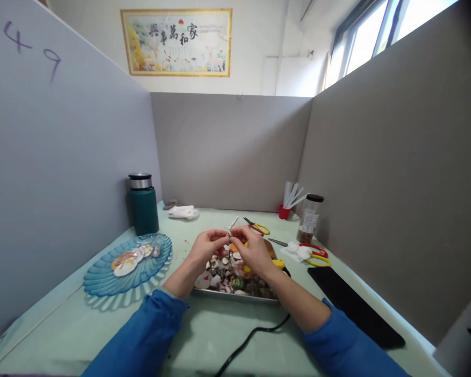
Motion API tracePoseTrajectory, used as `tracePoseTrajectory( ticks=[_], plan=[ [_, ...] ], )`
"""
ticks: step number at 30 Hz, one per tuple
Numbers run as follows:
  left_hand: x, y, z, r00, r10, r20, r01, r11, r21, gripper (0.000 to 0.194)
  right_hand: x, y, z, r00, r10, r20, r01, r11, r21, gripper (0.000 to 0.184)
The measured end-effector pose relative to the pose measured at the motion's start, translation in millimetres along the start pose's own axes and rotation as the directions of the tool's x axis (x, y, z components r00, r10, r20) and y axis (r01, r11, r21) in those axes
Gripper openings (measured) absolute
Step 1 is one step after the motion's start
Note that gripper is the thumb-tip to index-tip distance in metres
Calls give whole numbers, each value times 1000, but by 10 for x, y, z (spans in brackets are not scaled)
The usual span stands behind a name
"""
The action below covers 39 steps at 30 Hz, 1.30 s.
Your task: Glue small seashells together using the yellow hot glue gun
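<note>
My left hand (205, 246) and my right hand (252, 248) meet above a metal tray (235, 294) filled with several small shells and stones. Both hands are closed in a pinch on one small shell-like piece (230, 236) held between their fingertips. A thin white stick pokes up from my right hand's fingers. Blue sleeves cover both forearms.
A blue shell-shaped glass plate (127, 264) with shells lies at the left, a green thermos (143, 204) behind it. Scissors (258, 227), a second pair (316, 255), a jar (309, 219), a red cup (284, 211), a black pad (355, 306) and a black cable (255, 335) surround the tray.
</note>
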State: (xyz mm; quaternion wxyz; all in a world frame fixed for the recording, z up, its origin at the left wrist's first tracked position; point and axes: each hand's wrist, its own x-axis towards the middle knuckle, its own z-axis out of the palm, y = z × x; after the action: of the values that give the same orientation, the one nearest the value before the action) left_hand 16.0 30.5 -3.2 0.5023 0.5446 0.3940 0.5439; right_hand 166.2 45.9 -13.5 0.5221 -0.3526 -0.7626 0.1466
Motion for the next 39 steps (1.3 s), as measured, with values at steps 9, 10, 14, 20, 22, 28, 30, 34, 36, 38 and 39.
tracePoseTrajectory(
  ticks=[9,10,14,20,22,28,30,34,36,38,39],
  plan=[
    [3,-2,21,999,37,-21,-37,999,-1,37,6,-37,0,1000,-18,-19,19,1000,3,15],
    [1,-3,26,999,39,-21,-39,999,0,38,5,-37,-1,999,-17,-29,17,1000,2,17],
    [-6,-16,40,998,64,-12,-64,998,13,45,6,-22,-4,998,16,-57,-16,1000,-14,22],
    [-22,14,65,999,42,-27,-42,999,17,45,11,21,13,997,32,-71,-34,999,-29,18],
    [-23,28,71,999,26,-30,-26,1000,8,48,8,24,18,997,18,-74,-21,999,-36,20],
    [-4,11,62,998,48,-35,-49,999,-17,39,8,9,5,998,-17,-55,14,999,-47,18],
    [0,7,59,998,57,-41,-57,998,-13,38,9,3,-2,998,-26,-55,24,999,-45,18],
    [0,16,62,997,72,-43,-71,997,12,38,12,-6,-7,998,-43,-54,41,998,-46,18],
    [2,18,64,995,86,-43,-85,996,27,37,13,-10,-5,998,-45,-54,43,998,-41,17],
    [6,14,65,993,105,-46,-103,993,49,37,12,-15,-2,998,-46,-52,44,998,-36,16],
    [7,10,64,992,114,-45,-111,992,61,36,12,-18,-1,998,-48,-51,46,998,-35,16]
  ],
)
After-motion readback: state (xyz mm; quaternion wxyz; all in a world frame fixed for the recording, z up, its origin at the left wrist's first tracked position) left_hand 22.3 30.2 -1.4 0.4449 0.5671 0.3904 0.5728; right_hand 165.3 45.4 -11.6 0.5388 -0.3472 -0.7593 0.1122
